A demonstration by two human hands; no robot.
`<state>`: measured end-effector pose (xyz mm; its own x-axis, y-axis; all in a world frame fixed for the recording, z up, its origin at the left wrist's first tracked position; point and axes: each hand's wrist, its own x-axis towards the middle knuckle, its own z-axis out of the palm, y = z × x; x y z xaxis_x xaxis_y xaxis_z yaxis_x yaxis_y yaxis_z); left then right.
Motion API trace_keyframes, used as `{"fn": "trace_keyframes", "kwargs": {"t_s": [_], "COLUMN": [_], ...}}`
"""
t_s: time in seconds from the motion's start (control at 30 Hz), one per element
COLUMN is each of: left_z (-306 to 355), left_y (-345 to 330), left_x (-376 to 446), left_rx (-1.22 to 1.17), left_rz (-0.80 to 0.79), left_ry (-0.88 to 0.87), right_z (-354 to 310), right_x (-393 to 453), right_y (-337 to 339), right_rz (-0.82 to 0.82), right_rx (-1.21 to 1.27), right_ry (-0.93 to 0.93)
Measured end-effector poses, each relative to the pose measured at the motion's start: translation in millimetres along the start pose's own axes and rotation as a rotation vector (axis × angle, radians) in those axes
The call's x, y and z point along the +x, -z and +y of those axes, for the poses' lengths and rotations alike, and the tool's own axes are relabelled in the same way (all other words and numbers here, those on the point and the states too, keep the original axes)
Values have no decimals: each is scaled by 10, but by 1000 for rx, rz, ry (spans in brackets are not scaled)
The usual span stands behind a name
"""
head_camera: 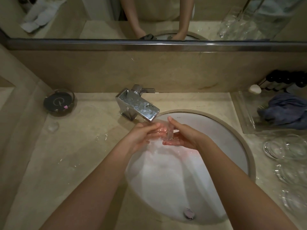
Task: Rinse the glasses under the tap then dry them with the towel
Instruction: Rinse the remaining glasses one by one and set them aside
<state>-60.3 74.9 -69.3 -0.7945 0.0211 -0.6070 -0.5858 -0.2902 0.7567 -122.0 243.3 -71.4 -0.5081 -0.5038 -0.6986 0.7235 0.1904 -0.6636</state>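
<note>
Both of my hands meet under the chrome tap (141, 105) above the white sink (232, 133). Between them is a clear glass (169, 132), hard to make out, with running water falling on it. My left hand (141, 135) curls its fingers round the glass from the left. My right hand (184, 136) holds it from the right, thumb raised above and fingers underneath. Several more clear glasses (282, 147) stand on the counter to the right of the sink. A crumpled blue towel (285, 110) lies on a clear tray (240, 112) at the back right.
Dark bottles (285, 80) and a white oval object (255, 89) sit behind the tray. A glass dish with a black disc (59, 102) stands at the back left. Water drops lie on the beige counter (74, 146). A mirror (149, 19) runs along the wall.
</note>
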Motion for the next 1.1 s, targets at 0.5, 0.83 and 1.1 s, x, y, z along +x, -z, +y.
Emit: {"fn": "trace_keyframes", "kwargs": {"t_s": [0.5, 0.83, 1.1], "left_z": [-12, -30, -29], "left_y": [34, 65, 40], "left_x": [24, 60, 56], "left_rx": [95, -3, -19], "left_rz": [6, 22, -13], "left_ry": [45, 74, 85], "right_z": [130, 91, 16], "right_x": [20, 53, 96], "right_y": [88, 101, 189], "right_rz": [16, -4, 22], "right_rx": [66, -21, -124], "right_ry": [12, 78, 135]}}
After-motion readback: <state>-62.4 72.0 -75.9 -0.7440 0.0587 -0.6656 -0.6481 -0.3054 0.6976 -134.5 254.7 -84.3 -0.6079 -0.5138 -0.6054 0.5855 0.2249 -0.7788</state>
